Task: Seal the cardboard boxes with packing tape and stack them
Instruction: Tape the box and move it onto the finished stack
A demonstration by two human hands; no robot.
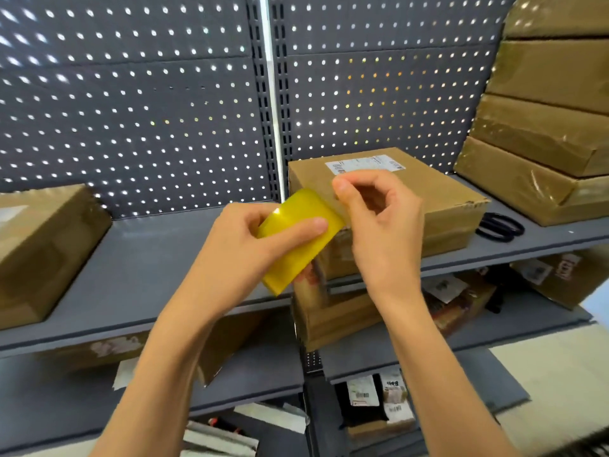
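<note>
Tape roll (298,240): gripped by left hand (245,249), in front of the shelf.
Right hand (379,212): pinches the tape's free end.
Labelled box (428,199): on shelf (148,255), seal apparently pending.
Stack (543,127): taped boxes piled at right.

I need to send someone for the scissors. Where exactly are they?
On the grey shelf at hand height, look right of the labelled box, before the stack of taped boxes. The scissors lie flat there: black loop handles, the only dark thing among brown cardboard.
</note>
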